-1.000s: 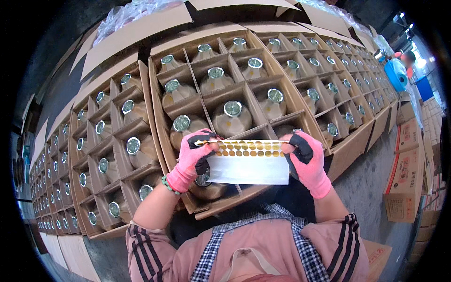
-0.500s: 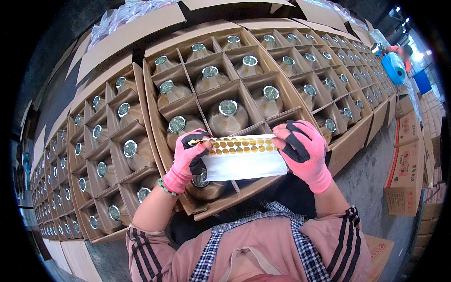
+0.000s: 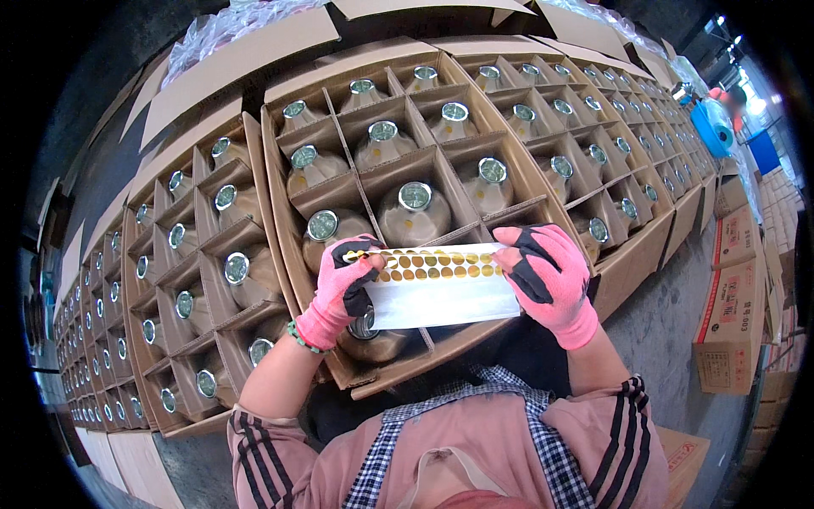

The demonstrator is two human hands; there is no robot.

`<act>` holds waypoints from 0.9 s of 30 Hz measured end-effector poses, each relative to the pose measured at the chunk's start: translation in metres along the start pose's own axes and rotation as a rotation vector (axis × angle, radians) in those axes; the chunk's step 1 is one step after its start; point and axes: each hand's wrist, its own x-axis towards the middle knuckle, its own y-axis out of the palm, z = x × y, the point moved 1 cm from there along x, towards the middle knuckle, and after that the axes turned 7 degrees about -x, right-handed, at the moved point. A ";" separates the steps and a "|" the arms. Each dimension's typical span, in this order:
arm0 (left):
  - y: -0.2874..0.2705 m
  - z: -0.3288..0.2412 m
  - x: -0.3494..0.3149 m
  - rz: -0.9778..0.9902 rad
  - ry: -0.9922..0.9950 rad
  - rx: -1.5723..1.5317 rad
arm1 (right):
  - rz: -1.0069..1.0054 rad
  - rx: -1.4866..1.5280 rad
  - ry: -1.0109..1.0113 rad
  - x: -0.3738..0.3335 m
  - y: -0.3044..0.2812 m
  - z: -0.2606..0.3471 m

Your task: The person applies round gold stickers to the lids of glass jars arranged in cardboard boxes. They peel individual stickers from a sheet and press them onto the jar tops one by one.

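A white sheet of round gold stickers [image 3: 445, 299] stretches between my hands over the near part of a divided cardboard carton [image 3: 270, 170]. Gold dots fill rows along its upper part, while the lower part is plain white. In a pink glove with dark finger patches, my left hand [image 3: 346, 276] pinches the sheet's upper left corner. My right hand [image 3: 551, 280], gloved the same way, grips the upper right end between thumb and fingers. Just beyond the sheet stands a wide-shouldered glass bottle [image 3: 415, 214] with a shiny round top. Another bottle [image 3: 373, 343] is partly hidden beneath the sheet.
More divided cartons of bottles run off to the left [image 3: 191, 254] and right [image 3: 585, 161]. Raised carton flaps [image 3: 237, 72] and clear plastic wrap [image 3: 229, 38] line the far side. Closed cartons [image 3: 729, 314] stand on the right. A person [image 3: 731, 106] is by a blue tub [image 3: 708, 127].
Both hands keep hold of the sticker sheet in nearly the same place. The right fingers have shifted slightly along its end, and the view has moved a little.
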 end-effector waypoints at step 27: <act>-0.008 0.005 -0.001 0.022 -0.009 0.066 | 0.046 -0.008 -0.088 0.002 -0.004 0.003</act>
